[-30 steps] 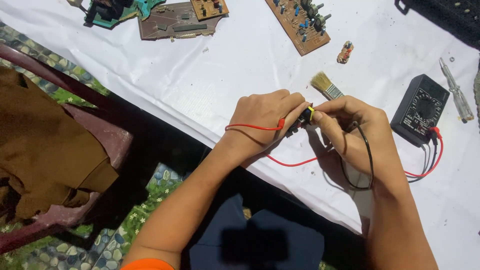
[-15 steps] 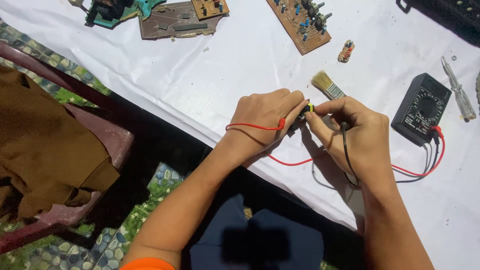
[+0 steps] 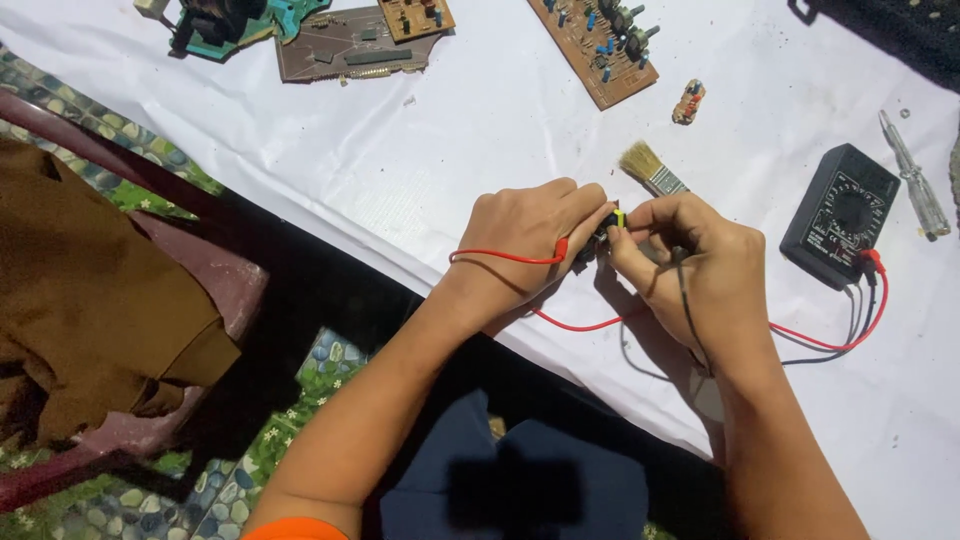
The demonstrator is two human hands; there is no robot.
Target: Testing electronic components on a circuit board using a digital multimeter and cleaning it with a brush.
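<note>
White cloth [image 3: 300, 150] over the table, my work laid out on it. Dark red plastic chair [image 3: 200, 290] off to my left with a brown garment [image 3: 90, 300] heaped on it. Far edge: brown circuit boards [image 3: 590, 45], a grey-brown one [image 3: 345, 55] beside a teal part [image 3: 235, 20]. To my right, the black multimeter [image 3: 838, 215] lies flat, its long axis tilted slightly away from me, leads trailing off its near end; a clear-handled screwdriver [image 3: 915, 190] lies just beyond it. A small paintbrush [image 3: 648, 168] lies touching the back of my right fingers, bristles pointing away. My left hand [image 3: 525, 235] is curled shut, pinching the red probe [image 3: 560, 248], whose red lead [image 3: 590, 322] loops under my wrist and runs right toward the meter. My right hand [image 3: 700, 270] is also closed in a pinch, black lead [image 3: 688, 310] running down across its back. Between the two sets of fingertips sits a small dark component with a yellow-green spot [image 3: 612, 222]; probably a small part under test, but too small to tell. It lies dead centre, both hands touching it, tips meeting from left and right.
</note>
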